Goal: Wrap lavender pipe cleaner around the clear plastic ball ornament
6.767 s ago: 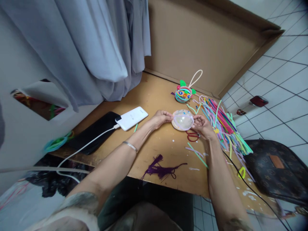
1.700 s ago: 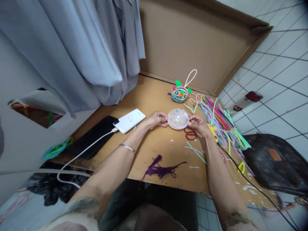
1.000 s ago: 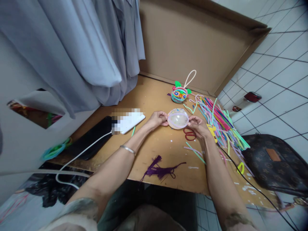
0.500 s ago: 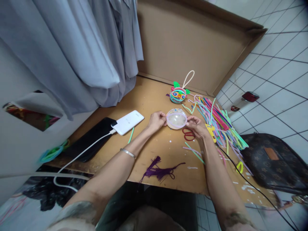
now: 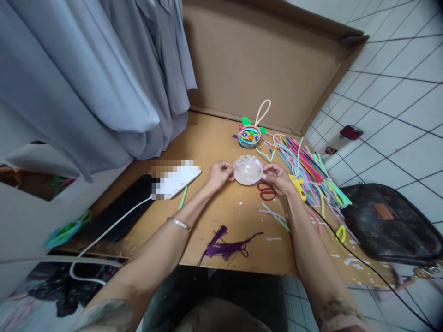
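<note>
A clear round plastic ball (image 5: 248, 172) rests on the table between my hands, with a lilac pipe cleaner (image 5: 249, 162) curved around it. At its left side, my left hand (image 5: 221, 174) pinches the lilac strip. My right hand (image 5: 278, 177) does the same at the right side, fingertips close against the ball. Just below the right fingers lie red-handled scissors (image 5: 266, 192), their blades hidden from me. A decorated ball (image 5: 249, 135) with eyes, green ears and a cream hanging loop sits behind.
Pipe cleaners (image 5: 304, 161) in many colours are heaped at the right, beside a yellow glue gun (image 5: 298, 186) with a black cord. A brown bag (image 5: 391, 226) lies farther right. Purple tassels (image 5: 226, 246) are near the front edge; a white device (image 5: 176, 180) is at left.
The whole view has shifted slightly to the left. Both hands keep their hold on the lilac pipe cleaner at the ball, with little visible movement.
</note>
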Available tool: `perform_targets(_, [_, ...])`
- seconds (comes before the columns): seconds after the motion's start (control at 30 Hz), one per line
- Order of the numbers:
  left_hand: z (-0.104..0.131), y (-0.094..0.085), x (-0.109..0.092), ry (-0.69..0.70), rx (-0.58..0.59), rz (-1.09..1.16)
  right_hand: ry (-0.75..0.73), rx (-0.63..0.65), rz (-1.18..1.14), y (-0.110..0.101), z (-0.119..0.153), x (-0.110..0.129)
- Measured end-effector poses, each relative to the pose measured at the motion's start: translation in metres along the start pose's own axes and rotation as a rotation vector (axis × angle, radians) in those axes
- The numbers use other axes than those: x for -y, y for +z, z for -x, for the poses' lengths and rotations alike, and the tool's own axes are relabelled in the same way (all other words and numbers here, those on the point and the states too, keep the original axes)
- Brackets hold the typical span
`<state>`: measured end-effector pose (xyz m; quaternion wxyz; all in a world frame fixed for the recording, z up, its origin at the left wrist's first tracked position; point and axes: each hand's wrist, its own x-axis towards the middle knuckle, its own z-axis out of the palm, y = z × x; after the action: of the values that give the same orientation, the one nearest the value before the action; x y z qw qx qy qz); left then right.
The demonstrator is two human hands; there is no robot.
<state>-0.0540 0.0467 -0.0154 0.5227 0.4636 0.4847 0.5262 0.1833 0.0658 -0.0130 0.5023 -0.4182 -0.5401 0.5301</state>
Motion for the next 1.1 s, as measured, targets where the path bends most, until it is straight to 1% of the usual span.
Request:
perform_targets(0.07, [-0.0012, -0.0018, 0.0005, -0.019, 0.047, 0.080, -0.001, -0.001, 0.001, -0.0009, -0.0004, -0.0005])
perform_targets(0.13, [-0.0018, -0.0033, 0.0006, -0.036, 0.070, 0.129, 0.002, -0.004, -0.003, -0.0010, -0.0003, -0.0005])
perform_targets(0.33, [-0.0033, -0.0051, 0.0045, -0.062, 0.057, 0.170, 0.003, -0.014, -0.034, 0.0027, 0.0003, 0.0007])
perform_targets(0.47, [-0.0042, -0.0040, 0.0066, -0.059, 0.041, 0.156, 0.018, -0.032, -0.055, 0.0047, 0.0003, 0.0009])
perform_targets(0.6, [-0.0036, -0.0024, 0.0036, -0.055, 0.030, 0.156, 0.017, -0.035, -0.049, 0.0048, 0.0001, 0.0011])
perform_targets(0.73, [-0.0034, -0.0025, 0.0014, -0.064, 0.044, 0.150, 0.017, -0.028, -0.032, 0.0038, -0.0002, 0.0010])
perform_targets(0.9, [-0.0043, -0.0040, 0.0038, -0.062, 0.051, 0.109, 0.020, -0.026, -0.017, 0.0035, 0.0000, 0.0013])
perform_targets(1.0, [-0.0040, -0.0040, 0.0049, -0.044, 0.057, 0.062, 0.010, -0.017, -0.004, 0.0047, 0.0008, 0.0021])
perform_targets(1.1, [-0.0024, -0.0030, 0.0049, -0.003, 0.025, -0.035, -0.002, -0.015, 0.014, 0.0063, 0.0016, 0.0033])
